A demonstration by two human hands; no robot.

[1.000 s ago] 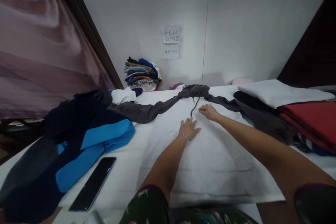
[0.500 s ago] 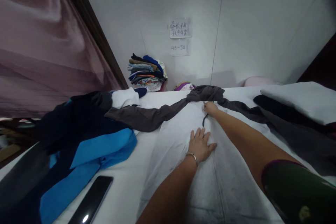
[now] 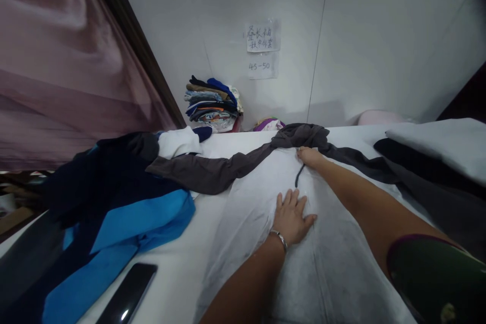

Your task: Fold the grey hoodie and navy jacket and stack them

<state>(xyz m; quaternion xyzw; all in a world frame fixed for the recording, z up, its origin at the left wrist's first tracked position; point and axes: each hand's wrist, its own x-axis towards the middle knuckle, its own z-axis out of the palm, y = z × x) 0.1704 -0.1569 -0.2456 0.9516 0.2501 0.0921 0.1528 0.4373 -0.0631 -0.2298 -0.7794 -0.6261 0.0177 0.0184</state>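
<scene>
A white zip jacket with dark grey sleeves and hood lies flat on the white table, front up. My left hand rests flat on its chest, fingers spread. My right hand is stretched to the collar by the grey hood, fingers closed at the top of the zip, where a dark zip pull cord hangs down. What the fingers pinch is too small to make out.
A blue and navy jacket is heaped on the left, with a black phone in front of it. Folded white and dark clothes are stacked at the right. A pile of folded garments stands against the wall under paper notes.
My right hand has reached farther up the zip to the collar. My left hand stays pressed on the jacket front. The view has moved closer to the table.
</scene>
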